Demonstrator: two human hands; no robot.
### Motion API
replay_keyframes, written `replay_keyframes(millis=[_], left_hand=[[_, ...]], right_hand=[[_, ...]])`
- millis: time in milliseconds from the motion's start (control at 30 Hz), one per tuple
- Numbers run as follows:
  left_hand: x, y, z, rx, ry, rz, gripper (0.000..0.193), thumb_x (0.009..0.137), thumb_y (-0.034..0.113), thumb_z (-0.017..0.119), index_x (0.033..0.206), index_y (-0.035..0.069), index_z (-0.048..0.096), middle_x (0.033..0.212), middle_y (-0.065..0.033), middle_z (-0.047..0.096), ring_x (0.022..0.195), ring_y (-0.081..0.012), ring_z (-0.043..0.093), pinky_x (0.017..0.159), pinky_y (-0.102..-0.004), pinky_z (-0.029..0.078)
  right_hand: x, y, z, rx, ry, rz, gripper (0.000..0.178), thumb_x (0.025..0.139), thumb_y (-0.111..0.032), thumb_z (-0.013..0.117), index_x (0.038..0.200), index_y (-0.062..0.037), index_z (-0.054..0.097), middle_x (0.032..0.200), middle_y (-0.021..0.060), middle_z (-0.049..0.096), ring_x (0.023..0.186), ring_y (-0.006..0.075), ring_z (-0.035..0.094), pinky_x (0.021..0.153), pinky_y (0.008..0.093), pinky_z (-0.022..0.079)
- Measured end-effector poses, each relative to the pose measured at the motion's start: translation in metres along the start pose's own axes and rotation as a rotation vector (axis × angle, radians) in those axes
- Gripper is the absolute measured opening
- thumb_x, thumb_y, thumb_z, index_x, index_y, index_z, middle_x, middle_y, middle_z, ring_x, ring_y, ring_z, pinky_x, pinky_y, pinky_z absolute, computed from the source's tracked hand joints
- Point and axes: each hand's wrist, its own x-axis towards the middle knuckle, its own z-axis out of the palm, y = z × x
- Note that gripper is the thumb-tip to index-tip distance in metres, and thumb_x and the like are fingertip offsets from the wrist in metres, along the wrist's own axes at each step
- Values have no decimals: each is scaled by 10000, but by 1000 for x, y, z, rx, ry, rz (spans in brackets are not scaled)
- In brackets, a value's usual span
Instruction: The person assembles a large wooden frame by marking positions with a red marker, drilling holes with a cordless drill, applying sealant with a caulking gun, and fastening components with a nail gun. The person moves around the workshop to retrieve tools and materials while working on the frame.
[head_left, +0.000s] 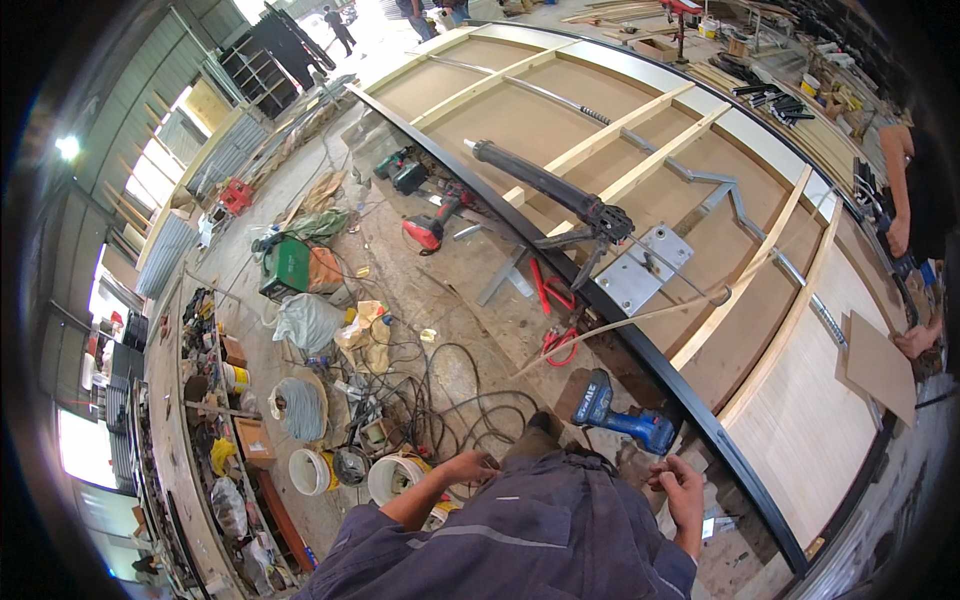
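Note:
My left hand [472,468] is in front of my waist, its fingers bent together; whatever they hold, if anything, does not show. On the other side, my right hand [682,490] has curled fingers with the thumb close to them, and I cannot make out anything between them. A blue cordless drill [625,415] lies just ahead of my right hand. Beside me stretches a large dark-edged door panel [690,400] with pale wooden slats [640,170]. A black caulking gun [545,180] and a metal plate [645,270] rest on it.
Red-handled pliers [560,345], a red cordless tool [435,220] and tangled black cables [440,400] lie on the floor. White buckets [312,470], a wire coil [298,408] and a green machine [287,268] stand to the left. Another person's hand [915,340] touches a brown board [875,365] across the panel.

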Motion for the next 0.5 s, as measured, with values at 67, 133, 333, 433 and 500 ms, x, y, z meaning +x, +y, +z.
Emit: replay_keyframes(millis=[67, 133, 333, 433, 500], left_hand=[[-1, -6, -2, -1, 0, 15, 490, 914, 349, 716, 1222, -26, 642, 1057, -142, 729, 889, -224, 682, 789, -359, 550], [-1, 7, -3, 1, 41, 23, 444, 886, 341, 745, 1152, -6, 665, 938, -108, 713, 793, -179, 659, 695, -337, 546], [26, -36, -11, 102, 52, 149, 409, 895, 272, 688, 1160, -39, 671, 1095, -149, 731, 949, -230, 699, 812, -362, 543], [25, -23, -14, -39, 9, 38, 392, 925, 198, 627, 1229, -49, 627, 1250, -188, 667, 1182, -276, 611, 988, -374, 461], [58, -78, -22, 82, 2, -37, 428, 913, 215, 641, 1256, -39, 615, 1263, -184, 663, 1182, -276, 613, 986, -368, 461]], right_hand=[[0, 4, 1, 8, -9, 1, 403, 934, -47, 553, 1310, 99, 553, 1068, 172, 704, 841, 201, 692, 738, 323, 564], [0, 5, -1, 2, 22, 12, 405, 925, -65, 566, 1297, 95, 562, 1058, 169, 711, 842, 204, 694, 734, 331, 565], [4, -6, -4, -188, -53, 14, 398, 932, -83, 602, 1300, 67, 574, 1101, 123, 717, 906, 171, 689, 796, 313, 559], [12, 15, -10, -70, -56, -82, 414, 942, -79, 600, 1330, 60, 560, 1107, 114, 714, 917, 164, 678, 825, 316, 554], [11, 13, -13, -67, -54, -55, 435, 949, -86, 598, 1354, 64, 542, 1117, 115, 710, 922, 162, 674, 833, 317, 552]])
